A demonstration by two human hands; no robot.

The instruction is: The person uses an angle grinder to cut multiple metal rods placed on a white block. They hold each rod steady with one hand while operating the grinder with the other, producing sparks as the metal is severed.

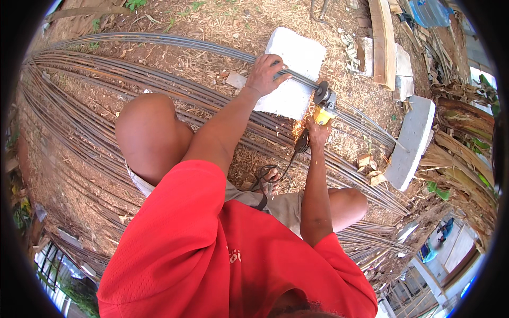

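Note:
My left hand is closed around a small bundle of steel rebar rods, where they cross a white block. Just to the right, my right hand grips a yellow and grey angle grinder. The grinder's dark disc meets the rods near the block's right edge. Orange sparks spray down toward me from beside the tool. A black power cord runs from the grinder's rear toward my foot.
Long rebar rods fan across the ground beneath my legs, gathered at far left. A grey concrete block stands at right, with a wooden plank behind it. A blue plastic container lies at far right. Dry leaves and straw cover the soil.

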